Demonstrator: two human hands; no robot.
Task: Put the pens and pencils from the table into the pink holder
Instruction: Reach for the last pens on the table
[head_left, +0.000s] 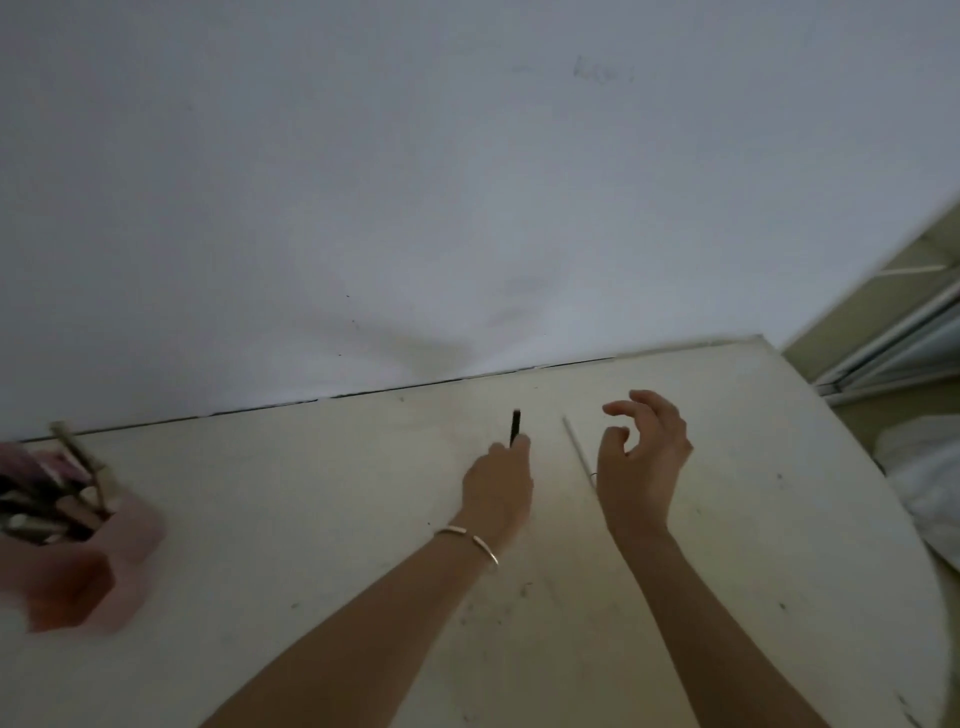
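Note:
The pink holder (130, 540) stands at the table's left edge, blurred, with several pens and pencils sticking out of it. My left hand (498, 483), a bracelet on its wrist, pinches a black pen (516, 425) whose end points toward the wall. A thin white pen (579, 449) lies on the table between my hands. My right hand (641, 457) hovers just right of the white pen with its fingers loosely curled and nothing in them.
The pale table (311, 519) butts against a white wall (415, 182). Its right edge drops to the floor, where a white cloth or bag (924, 483) lies and a window frame (893, 338) shows.

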